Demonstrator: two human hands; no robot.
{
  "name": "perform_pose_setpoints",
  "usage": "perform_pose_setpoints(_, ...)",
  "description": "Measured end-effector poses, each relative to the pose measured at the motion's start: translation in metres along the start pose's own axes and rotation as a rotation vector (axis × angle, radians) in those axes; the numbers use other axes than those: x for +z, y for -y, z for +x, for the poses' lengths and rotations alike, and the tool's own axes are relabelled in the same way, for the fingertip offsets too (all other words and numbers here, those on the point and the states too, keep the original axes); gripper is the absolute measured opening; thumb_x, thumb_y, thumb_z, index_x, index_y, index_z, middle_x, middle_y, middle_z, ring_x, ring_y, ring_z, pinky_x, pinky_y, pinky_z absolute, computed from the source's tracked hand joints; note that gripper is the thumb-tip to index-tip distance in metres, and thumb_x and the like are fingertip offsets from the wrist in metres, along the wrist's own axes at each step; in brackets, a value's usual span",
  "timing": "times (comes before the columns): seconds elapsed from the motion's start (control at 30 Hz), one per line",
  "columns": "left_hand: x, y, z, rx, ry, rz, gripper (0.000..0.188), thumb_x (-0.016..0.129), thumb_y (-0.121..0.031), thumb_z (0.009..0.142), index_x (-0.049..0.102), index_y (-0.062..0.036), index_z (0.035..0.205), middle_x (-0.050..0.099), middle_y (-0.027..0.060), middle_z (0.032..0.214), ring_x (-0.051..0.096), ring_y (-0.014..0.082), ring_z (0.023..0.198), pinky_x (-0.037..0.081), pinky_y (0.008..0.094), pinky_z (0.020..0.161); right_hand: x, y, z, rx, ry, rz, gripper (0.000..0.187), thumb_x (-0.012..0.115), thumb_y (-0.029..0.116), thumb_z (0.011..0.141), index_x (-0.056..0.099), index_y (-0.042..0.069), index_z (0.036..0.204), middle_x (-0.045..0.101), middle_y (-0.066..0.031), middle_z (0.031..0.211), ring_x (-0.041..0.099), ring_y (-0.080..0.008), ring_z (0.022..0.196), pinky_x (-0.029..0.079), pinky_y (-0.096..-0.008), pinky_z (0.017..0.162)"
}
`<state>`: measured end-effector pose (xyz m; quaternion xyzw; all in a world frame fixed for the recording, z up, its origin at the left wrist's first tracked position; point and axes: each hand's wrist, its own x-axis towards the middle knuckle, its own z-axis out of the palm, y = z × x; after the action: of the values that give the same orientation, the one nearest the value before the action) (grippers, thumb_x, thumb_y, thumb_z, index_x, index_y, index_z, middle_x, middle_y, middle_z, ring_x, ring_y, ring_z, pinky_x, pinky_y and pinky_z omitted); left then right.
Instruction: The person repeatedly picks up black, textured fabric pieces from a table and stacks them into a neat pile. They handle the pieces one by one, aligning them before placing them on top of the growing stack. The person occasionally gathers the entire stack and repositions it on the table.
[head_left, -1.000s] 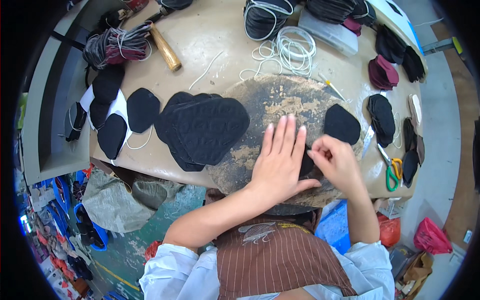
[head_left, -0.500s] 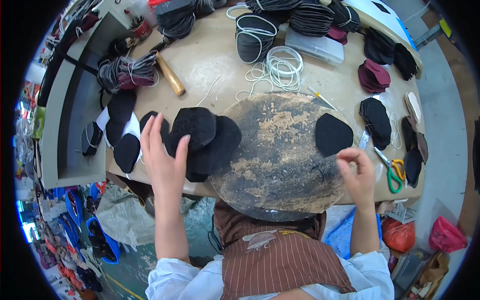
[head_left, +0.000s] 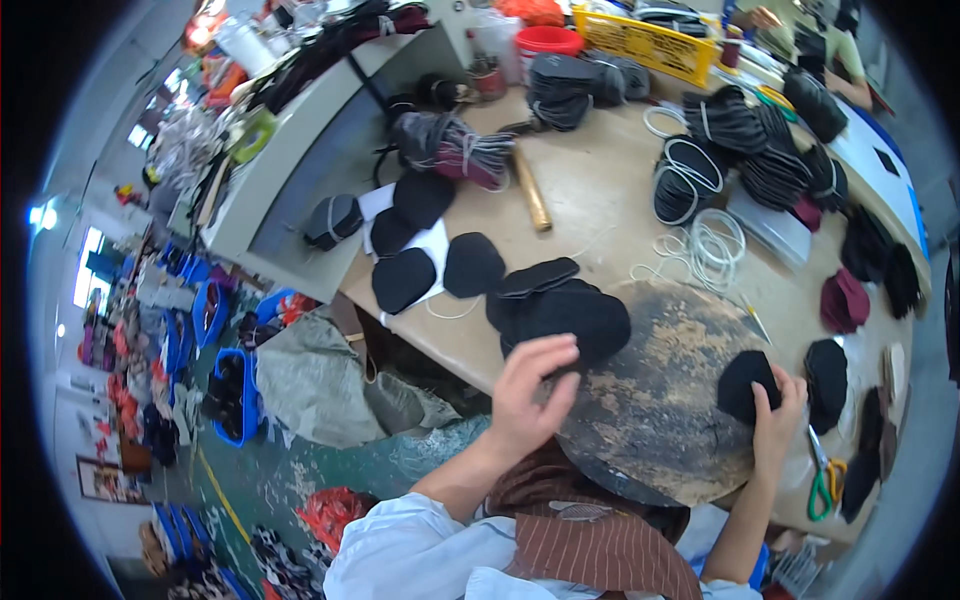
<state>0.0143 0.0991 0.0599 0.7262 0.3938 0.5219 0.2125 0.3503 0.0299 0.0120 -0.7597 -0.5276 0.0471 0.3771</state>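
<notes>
A round, worn board (head_left: 660, 400) lies at the table's near edge, its surface scuffed grey and tan. On its right part rests a rounded black fabric piece (head_left: 745, 386), and my right hand (head_left: 785, 412) pinches its right edge between thumb and fingers. My left hand (head_left: 532, 397) is open, thumb and fingers apart, close to the near side of a pile of black fabric pieces (head_left: 570, 318) that overlaps the board's left edge. Whether its fingertips touch the pile, I cannot tell. Further left lie loose black pieces (head_left: 474, 265), some on white paper (head_left: 432, 250).
A wooden-handled tool (head_left: 531, 188) lies beyond the pile. Coiled white cord (head_left: 713, 238) and tied black bundles (head_left: 735, 118) sit at the back. Scissors (head_left: 826, 478) with green and orange handles lie right of the board. A grey shelf (head_left: 300, 180) borders the left.
The view has swung left, so the table appears further right. My right hand has closed on the black piece's edge. My left hand has shifted to the pile's near side.
</notes>
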Motion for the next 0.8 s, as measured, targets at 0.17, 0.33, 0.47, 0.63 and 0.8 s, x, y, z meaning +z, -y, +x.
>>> perform_pose_setpoints(0.17,-0.05,0.062,0.001,-0.119,-0.2,0.293,0.033,0.062,0.001,0.08,0.059,-0.0009,0.112,0.06,0.0131,0.116,0.061,0.023,0.103,0.047,0.0347,0.091,0.008,-0.013,-0.003,0.076,-0.139,0.62,0.011,0.062,0.003,0.085,0.051,0.002,0.09,0.047,-0.0035,0.089,0.047,-0.0149,0.087,0.038,-0.0262,0.081)
perform_pose_setpoints(0.33,-0.089,0.1,-0.006,-0.29,-0.257,0.442,0.037,0.063,-0.002,0.083,0.055,-0.001,0.119,0.056,0.0124,0.121,0.06,0.0228,0.105,0.046,0.0357,0.092,-0.001,-0.031,0.005,0.094,-0.14,0.813,0.007,0.056,0.001,0.092,0.054,0.002,0.098,0.049,0.0029,0.086,0.045,-0.0037,0.078,0.037,-0.0181,0.073)
perform_pose_setpoints(0.47,-0.112,0.122,-0.004,-0.303,-0.293,0.567,0.04,0.065,-0.004,0.082,0.054,0.0003,0.12,0.054,0.0181,0.123,0.055,0.0311,0.113,0.045,0.0374,0.097,0.01,-0.026,0.01,0.183,-0.04,0.631,0.01,0.057,0.004,0.093,0.056,0.0,0.102,0.056,0.0006,0.088,0.052,-0.0047,0.081,0.041,-0.0184,0.076)
perform_pose_setpoints(0.63,-0.145,0.147,0.006,-0.25,-0.192,0.841,0.053,0.073,-0.014,0.076,0.053,-0.0009,0.124,0.053,0.0213,0.127,0.054,0.0361,0.115,0.043,0.0392,0.098,0.011,-0.027,0.007,0.159,-0.05,0.583,0.011,0.056,0.006,0.094,0.056,-0.001,0.103,0.058,-0.0013,0.091,0.054,-0.0057,0.085,0.043,-0.0191,0.078)
perform_pose_setpoints(0.8,-0.163,0.166,0.012,-0.246,0.096,0.769,0.031,0.07,-0.015,0.079,0.064,-0.0014,0.107,0.065,0.018,0.11,0.062,0.0337,0.101,0.05,0.0386,0.087,0.011,-0.021,0.007,0.132,-0.039,0.571,0.011,0.055,0.007,0.095,0.056,-0.001,0.103,0.057,-0.0006,0.09,0.053,-0.0052,0.082,0.042,-0.0188,0.075)
